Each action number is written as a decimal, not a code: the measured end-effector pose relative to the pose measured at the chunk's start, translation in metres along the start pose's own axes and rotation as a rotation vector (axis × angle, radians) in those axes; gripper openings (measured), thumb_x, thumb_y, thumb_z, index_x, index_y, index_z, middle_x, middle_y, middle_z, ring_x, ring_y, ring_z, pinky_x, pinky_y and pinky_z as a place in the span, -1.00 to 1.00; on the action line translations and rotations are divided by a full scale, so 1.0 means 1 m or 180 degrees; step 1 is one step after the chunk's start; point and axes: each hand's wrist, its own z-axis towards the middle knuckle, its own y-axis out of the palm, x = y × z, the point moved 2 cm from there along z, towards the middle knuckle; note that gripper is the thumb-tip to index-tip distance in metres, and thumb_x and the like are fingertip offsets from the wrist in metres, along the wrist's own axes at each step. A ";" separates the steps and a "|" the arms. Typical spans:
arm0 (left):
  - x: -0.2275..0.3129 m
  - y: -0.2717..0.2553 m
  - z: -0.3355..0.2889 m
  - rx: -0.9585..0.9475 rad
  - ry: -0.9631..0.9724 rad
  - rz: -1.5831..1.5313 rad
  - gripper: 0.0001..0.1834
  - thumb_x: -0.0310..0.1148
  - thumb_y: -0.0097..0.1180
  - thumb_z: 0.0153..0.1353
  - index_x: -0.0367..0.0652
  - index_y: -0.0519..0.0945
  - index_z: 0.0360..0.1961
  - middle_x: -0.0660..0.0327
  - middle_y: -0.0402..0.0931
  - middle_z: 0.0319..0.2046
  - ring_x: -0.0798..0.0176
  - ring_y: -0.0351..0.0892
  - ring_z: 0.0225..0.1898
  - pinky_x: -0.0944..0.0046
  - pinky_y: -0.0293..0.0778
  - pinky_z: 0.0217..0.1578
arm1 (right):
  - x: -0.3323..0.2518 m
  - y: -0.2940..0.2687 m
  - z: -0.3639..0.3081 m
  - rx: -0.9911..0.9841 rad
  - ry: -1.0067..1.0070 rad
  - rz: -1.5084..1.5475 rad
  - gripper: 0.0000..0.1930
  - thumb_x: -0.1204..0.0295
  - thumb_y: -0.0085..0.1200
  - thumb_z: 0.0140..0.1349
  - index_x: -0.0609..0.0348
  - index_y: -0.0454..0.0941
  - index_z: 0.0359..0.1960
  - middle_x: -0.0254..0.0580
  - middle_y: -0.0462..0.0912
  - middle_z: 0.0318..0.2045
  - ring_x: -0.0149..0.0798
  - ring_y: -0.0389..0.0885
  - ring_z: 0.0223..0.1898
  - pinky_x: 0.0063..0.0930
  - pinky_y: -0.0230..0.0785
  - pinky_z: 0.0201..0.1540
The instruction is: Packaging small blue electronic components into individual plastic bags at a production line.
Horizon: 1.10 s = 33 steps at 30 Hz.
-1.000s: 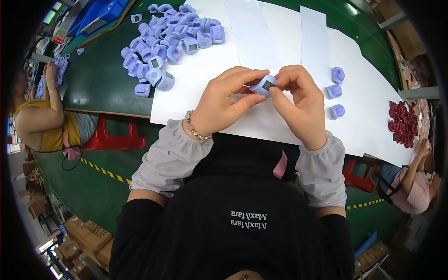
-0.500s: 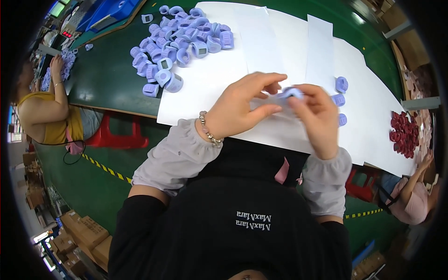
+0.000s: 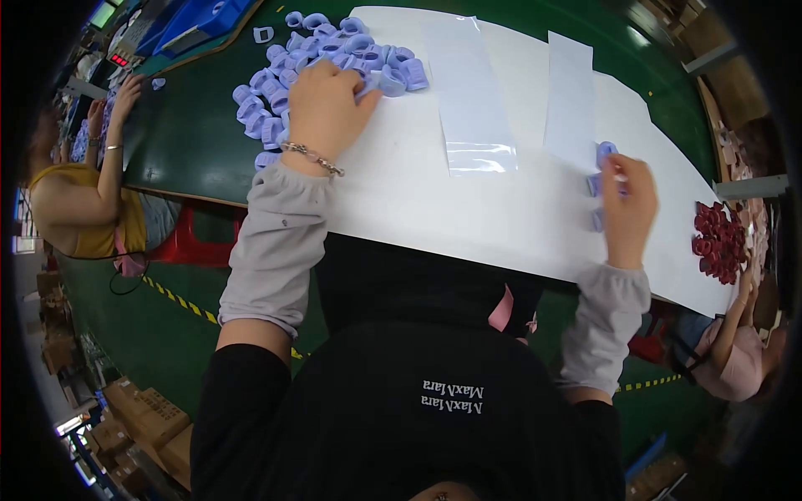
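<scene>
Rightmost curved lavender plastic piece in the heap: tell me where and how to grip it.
Probably pinch the curved lavender plastic piece by its near and far edges, coming from the right: the heaped lavender plastic pieces crowd its left, while its right side faces the flat white sheet.

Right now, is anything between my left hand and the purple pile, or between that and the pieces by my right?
Nothing visible separates your left hand from the pile: it reaches over its near side. Between the pile and the pieces by your right hand lie two pale sheets.
</scene>
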 end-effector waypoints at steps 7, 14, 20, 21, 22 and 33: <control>0.046 0.002 -0.001 -0.0733 0.0695 -0.1834 -0.78 -0.42 0.25 0.02 -0.17 0.59 -0.27 0.13 0.51 -0.41 0.05 0.52 -0.28 0.18 0.46 -0.24 | -0.066 0.073 -0.003 -0.1058 -0.0895 0.0767 -0.81 0.53 0.17 0.09 0.28 0.61 -0.23 -0.07 0.57 -0.22 -0.05 0.52 -0.15 -0.32 0.39 -0.09; 0.087 0.017 0.008 -0.0999 0.1203 -0.2275 -0.74 -0.45 0.16 0.14 -0.12 0.57 -0.10 0.15 0.47 -0.33 0.13 0.50 -0.24 0.24 0.46 -0.29 | -0.066 0.084 -0.004 -0.1125 -0.0707 0.0730 -0.83 0.52 0.19 0.07 0.27 0.63 -0.27 -0.14 0.56 -0.24 -0.08 0.51 -0.18 -0.30 0.38 -0.10; 0.097 0.036 0.014 -0.0975 0.0759 -0.2763 -0.64 -0.33 0.23 0.14 -0.09 0.56 -0.01 0.17 0.49 -0.28 0.25 0.50 -0.30 0.32 0.43 -0.33 | -0.066 0.088 -0.001 -0.1184 -0.0539 0.0759 -0.85 0.52 0.20 0.05 0.25 0.63 -0.31 -0.15 0.55 -0.25 -0.09 0.51 -0.20 -0.30 0.38 -0.14; 0.097 0.035 0.014 -0.0912 0.0352 -0.2981 -0.61 -0.29 0.27 0.11 -0.11 0.56 -0.02 0.17 0.51 -0.26 0.27 0.50 -0.33 0.33 0.43 -0.35 | -0.066 0.088 0.000 -0.1180 -0.0527 0.0759 -0.85 0.52 0.20 0.05 0.25 0.63 -0.31 -0.15 0.55 -0.25 -0.09 0.51 -0.20 -0.30 0.38 -0.14; 0.096 0.032 0.013 -0.0922 0.0359 -0.2981 -0.61 -0.29 0.27 0.11 -0.11 0.56 -0.02 0.17 0.51 -0.26 0.27 0.50 -0.33 0.33 0.43 -0.35 | -0.066 0.088 0.000 -0.1218 -0.0418 0.0784 -0.84 0.52 0.20 0.05 0.24 0.63 -0.30 -0.15 0.56 -0.24 -0.09 0.50 -0.18 -0.30 0.38 -0.13; 0.081 0.029 0.002 -0.1040 0.1016 -0.2471 -0.42 -0.37 0.33 -0.01 -0.12 0.50 0.11 0.14 0.54 -0.06 0.13 0.50 -0.09 0.23 0.45 -0.05 | -0.061 0.091 0.003 -0.1007 -0.0643 0.0709 -0.83 0.51 0.21 0.05 0.20 0.69 -0.28 -0.14 0.59 -0.13 -0.10 0.48 -0.07 -0.33 0.39 -0.04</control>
